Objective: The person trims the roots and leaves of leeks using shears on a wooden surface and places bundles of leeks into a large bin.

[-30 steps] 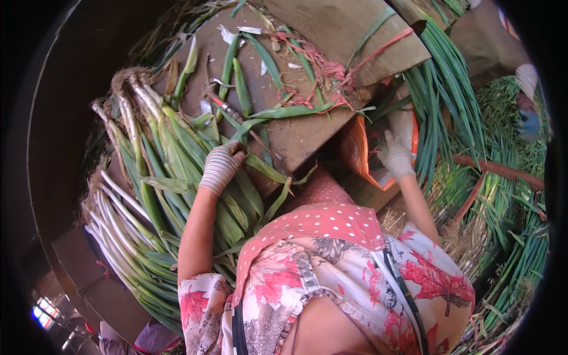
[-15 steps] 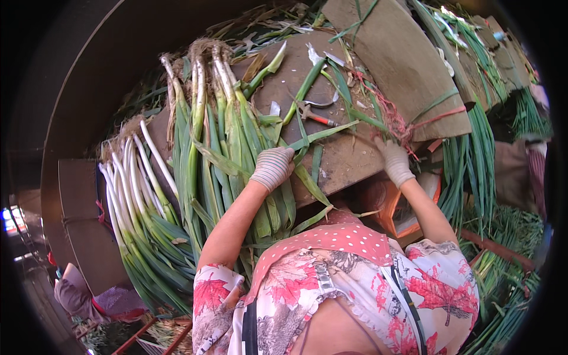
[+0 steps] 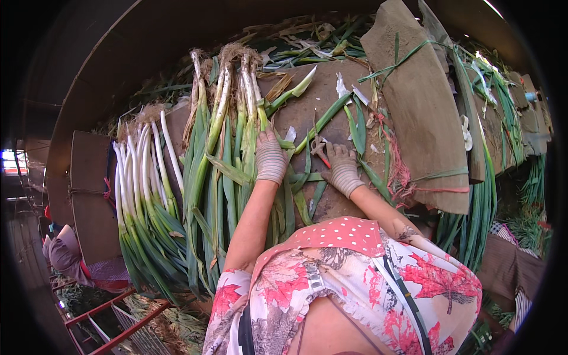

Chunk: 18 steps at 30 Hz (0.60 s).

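My left hand (image 3: pixel 270 158), in a striped glove, lies with fingers stretched along the upper stems of some untrimmed leeks (image 3: pixel 223 97). Their roots point to the far side, and outer leaves hang loose. My right hand (image 3: pixel 343 170), gloved too, is closed around a small red-handled tool (image 3: pixel 321 155); its dark metal head shows past the fingers, though most of the handle is hidden. A cut green leaf (image 3: pixel 322 126) lies just beyond the tool. To the left is a pile of cleaned leeks (image 3: pixel 142 160) with white stems.
An upright brown board (image 3: pixel 417 100) stands at the right, with pink twine (image 3: pixel 397 168) beside it. Leaf scraps (image 3: pixel 307 47) line the table's far edge. A red metal frame (image 3: pixel 121 319) stands at the lower left. Other people (image 3: pixel 68 254) are partly visible at both sides.
My right hand has left the pink twine, moved left and taken hold of the red-handled tool. My left hand has moved up along the leeks. The whole view has shifted.
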### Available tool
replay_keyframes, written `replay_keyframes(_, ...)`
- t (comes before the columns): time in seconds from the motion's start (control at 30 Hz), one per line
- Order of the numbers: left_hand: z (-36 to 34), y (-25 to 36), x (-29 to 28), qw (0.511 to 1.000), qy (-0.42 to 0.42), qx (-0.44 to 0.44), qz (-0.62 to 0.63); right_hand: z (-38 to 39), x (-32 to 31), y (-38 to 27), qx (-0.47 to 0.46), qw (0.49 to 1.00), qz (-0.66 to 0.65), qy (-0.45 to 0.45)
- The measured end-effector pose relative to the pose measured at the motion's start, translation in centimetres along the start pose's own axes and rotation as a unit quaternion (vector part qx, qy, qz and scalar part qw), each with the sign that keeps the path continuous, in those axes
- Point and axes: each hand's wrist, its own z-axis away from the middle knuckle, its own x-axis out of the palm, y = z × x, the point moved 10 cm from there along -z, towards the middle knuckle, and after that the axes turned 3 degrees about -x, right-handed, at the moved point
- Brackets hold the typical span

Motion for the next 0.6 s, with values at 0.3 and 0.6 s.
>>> replay_keyframes(0.3,-1.0,-2.0,5.2,0.716,-0.11,-0.181,0.665,-4.8,-5.4,9.3,0.1,0.878,-0.463,0.069)
replay_keyframes(0.6,1.5,-3.8,8.4,0.717,-0.085,-0.31,0.619,1.4,-2.2,-1.5,-0.114,0.964,-0.187,-0.152)
